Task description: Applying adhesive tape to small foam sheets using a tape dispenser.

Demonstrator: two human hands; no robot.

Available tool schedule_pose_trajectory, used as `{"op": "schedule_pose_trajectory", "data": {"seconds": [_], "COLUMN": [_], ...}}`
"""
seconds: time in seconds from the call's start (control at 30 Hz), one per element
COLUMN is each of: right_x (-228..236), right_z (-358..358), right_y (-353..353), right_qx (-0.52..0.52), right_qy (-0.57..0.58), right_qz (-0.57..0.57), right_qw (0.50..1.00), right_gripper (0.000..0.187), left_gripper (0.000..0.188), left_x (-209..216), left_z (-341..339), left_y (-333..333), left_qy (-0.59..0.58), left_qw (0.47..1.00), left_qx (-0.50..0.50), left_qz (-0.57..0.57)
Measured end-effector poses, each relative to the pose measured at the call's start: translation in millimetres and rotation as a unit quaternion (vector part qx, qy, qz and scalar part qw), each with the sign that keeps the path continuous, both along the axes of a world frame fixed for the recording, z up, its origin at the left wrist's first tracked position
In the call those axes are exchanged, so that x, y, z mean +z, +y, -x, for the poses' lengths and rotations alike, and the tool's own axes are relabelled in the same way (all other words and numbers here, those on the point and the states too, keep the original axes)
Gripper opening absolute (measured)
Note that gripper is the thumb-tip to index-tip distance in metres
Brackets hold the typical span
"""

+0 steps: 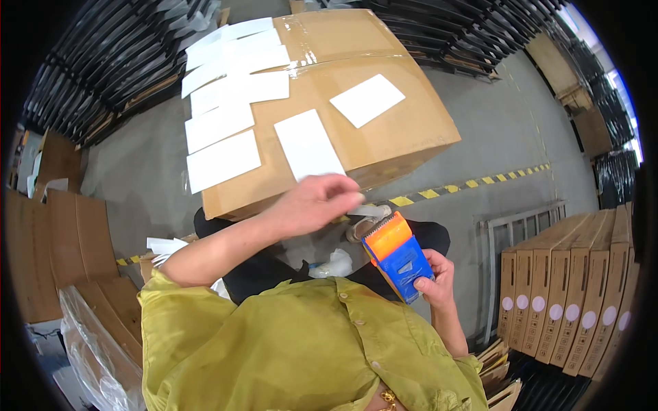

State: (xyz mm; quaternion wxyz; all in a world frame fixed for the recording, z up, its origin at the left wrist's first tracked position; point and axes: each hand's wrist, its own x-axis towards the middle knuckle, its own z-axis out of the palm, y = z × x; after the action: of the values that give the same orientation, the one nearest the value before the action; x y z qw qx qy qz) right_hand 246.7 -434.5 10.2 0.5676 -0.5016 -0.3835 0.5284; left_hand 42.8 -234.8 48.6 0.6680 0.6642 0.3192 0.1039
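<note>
My right hand (439, 277) grips a blue and orange hand-held tape dispenser (401, 260), its toothed edge tilted up toward my left hand. The thumb of that hand presses on the blue side. My left hand (319, 205) is closed in a pinch above the near edge of a large cardboard box (397, 147). By its fingertips shows a pale, translucent strip of tape (370, 210). Just beyond my left hand, one white sheet (308, 144) lies on the box, partly covered by the hand. Another white sheet (368, 101) rests farther right.
Several overlapping white sheets (223, 157) cover the box's left side. Flat cartons (548, 294) stand in a row at right, beside a metal frame (490, 274). Open cardboard (82, 233) and plastic wrap (96, 349) are at left. Black racks (452, 34) stand behind. Striped tape (473, 185) marks the floor.
</note>
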Motion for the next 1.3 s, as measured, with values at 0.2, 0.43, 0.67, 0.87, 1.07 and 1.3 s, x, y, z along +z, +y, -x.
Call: {"op": "schedule_pose_trajectory", "data": {"seconds": [0.2, 0.43, 0.67, 0.87, 1.07, 1.3], "right_x": [5, -7, -13, -15, -7, -4], "right_z": [9, 5, 7, 11, 13, 14], "right_y": [7, 3, 10, 3, 10, 16], "right_qx": [0.019, -0.01, -0.011, -0.013, -0.028, 0.016], "right_qy": [-0.023, 0.038, 0.267, 0.369, 0.229, 0.103], "right_qz": [0.013, -0.028, -0.067, -0.048, -0.049, -0.039], "right_qw": [0.999, 0.999, 0.961, 0.928, 0.972, 0.994], "right_gripper": [0.048, 0.054, 0.063, 0.066, 0.06, 0.052], "left_gripper": [0.029, 0.038, 0.04, 0.035, 0.023, 0.02], "left_x": [-13, -44, -48, -51, 2, 6], "left_z": [0, 32, 7, 10, 3, 5], "left_y": [-4, 38, 26, 20, -17, -22], "left_qy": [-0.047, 0.16, 0.222, 0.208, -0.146, -0.146], "left_qw": [0.997, 0.809, 0.777, 0.766, 0.984, 0.943], "left_qx": [0.014, 0.096, 0.139, 0.189, 0.101, 0.0], "left_qz": [0.056, -0.557, -0.572, -0.577, -0.026, 0.299]}}
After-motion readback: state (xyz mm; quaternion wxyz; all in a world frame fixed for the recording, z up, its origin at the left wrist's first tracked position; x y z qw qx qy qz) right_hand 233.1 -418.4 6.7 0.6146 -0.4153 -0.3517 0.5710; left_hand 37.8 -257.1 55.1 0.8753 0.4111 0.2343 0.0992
